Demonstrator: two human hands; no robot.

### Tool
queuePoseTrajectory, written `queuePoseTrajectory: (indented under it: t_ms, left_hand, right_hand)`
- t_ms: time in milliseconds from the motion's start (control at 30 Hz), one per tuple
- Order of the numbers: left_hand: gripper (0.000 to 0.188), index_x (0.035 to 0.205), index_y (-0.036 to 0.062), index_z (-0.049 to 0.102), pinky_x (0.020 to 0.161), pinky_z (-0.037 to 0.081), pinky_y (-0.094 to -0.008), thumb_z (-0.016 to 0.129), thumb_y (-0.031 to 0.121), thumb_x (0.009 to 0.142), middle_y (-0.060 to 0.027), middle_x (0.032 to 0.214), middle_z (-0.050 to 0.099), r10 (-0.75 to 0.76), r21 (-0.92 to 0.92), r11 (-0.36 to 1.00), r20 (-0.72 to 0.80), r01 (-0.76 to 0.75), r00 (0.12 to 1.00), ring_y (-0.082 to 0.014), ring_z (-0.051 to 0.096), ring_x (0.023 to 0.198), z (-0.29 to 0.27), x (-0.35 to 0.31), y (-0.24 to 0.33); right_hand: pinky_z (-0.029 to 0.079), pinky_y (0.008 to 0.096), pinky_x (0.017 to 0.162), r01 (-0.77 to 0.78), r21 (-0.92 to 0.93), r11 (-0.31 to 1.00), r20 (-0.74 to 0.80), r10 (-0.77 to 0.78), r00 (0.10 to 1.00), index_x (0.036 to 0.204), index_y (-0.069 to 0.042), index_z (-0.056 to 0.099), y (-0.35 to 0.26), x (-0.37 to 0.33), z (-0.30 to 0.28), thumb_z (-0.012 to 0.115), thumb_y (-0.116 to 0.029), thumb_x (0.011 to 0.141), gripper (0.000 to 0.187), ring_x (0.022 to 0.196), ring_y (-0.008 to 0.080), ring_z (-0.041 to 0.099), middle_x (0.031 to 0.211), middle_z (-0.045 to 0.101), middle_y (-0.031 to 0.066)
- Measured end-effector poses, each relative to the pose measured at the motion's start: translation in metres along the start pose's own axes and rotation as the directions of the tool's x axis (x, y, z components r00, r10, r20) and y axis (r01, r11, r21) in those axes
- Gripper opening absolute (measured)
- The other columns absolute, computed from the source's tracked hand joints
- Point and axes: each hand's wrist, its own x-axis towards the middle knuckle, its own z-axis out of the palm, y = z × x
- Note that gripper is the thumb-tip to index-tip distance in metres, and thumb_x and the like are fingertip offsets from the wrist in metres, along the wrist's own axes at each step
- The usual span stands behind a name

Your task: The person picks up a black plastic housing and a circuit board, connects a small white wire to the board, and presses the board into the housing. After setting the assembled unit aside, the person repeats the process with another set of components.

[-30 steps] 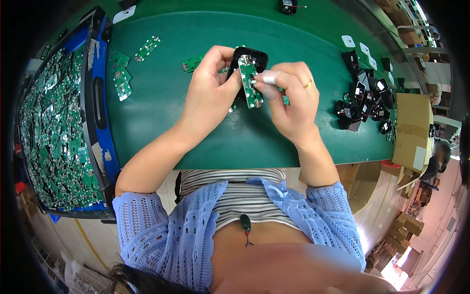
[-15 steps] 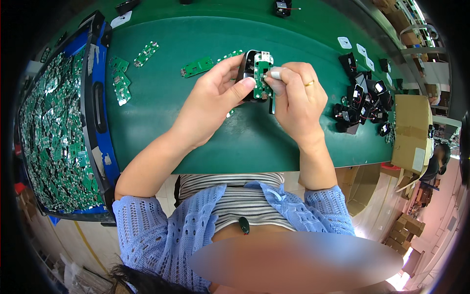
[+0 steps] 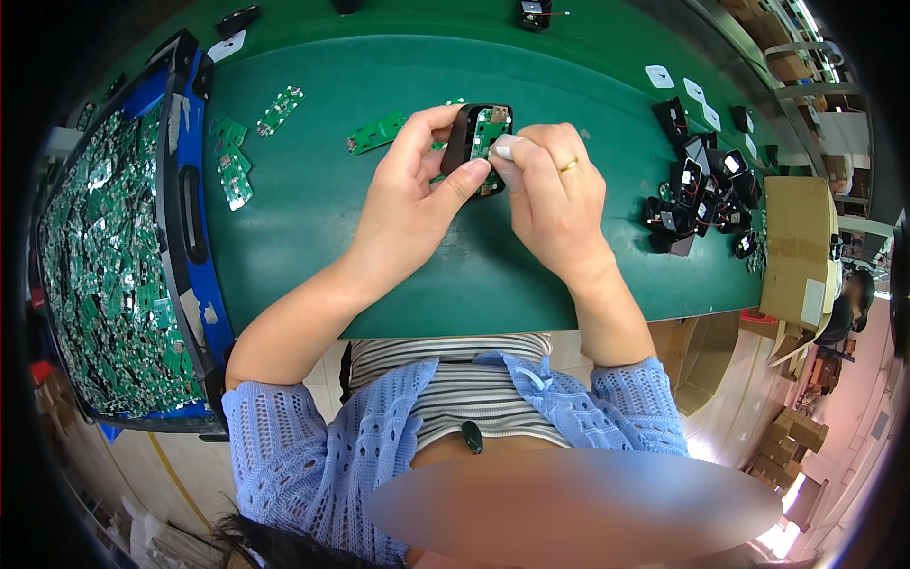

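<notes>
Green sweeps across almost everything before us: the smooth worktable point(image 3: 313, 266) fills the middle of our view, the biggest thing out there. Next in size we have the blue-and-black crate point(image 3: 196, 218) at the left, packed with green printed circuit boards point(image 3: 109, 284). Over on the right we pick up a brown cardboard box point(image 3: 796, 251), and just beside it a heap of black plastic housings point(image 3: 697, 190), thin red wires showing among them.

And now the hands! We see the left hand point(image 3: 403, 199) curled round a black plastic casing point(image 3: 457, 142), gripping it above the middle of the table, thumb along the near side. The right hand point(image 3: 559, 199) has thumb and forefinger drawn together at the casing's right side; what, if anything, is pinched between the tips, we cannot tell. At the casing's open face we spot a green circuit board point(image 3: 482, 136), partly covered by those fingers, a boxy connector point(image 3: 499, 115) at its far end. On the table one loose board point(image 3: 375, 134) lies near the left hand, another point(image 3: 281, 111) farther left. White tags point(image 3: 658, 76) lie near the heap, and smallest of all, we catch a white wrap point(image 3: 506, 142) on one right finger and a gold ring point(image 3: 569, 166) on another
</notes>
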Motion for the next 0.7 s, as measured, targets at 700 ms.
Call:
queuePoseTrajectory:
  t_ms: [700]
  left_hand:
    - [0.029, 0.115, -0.0024, 0.041, 0.073, 0.05, -0.0245, 0.051, 0.003, 0.088, -0.0087, 0.106, 0.051, 0.091, 0.009, 0.996, -0.014, -0.091, 0.996, -0.0135, 0.056, 0.092, 0.003, 0.0, -0.005]
  right_hand:
    - [0.045, 0.0294, 0.054, 0.039, -0.093, 0.995, 0.081, -0.032, 0.996, 0.091, -0.004, 0.056, -0.003, -0.006, -0.003, 0.062, -0.009, 0.063, 0.03, 0.072, 0.0208, 0.053, 0.085, 0.054, 0.0066]
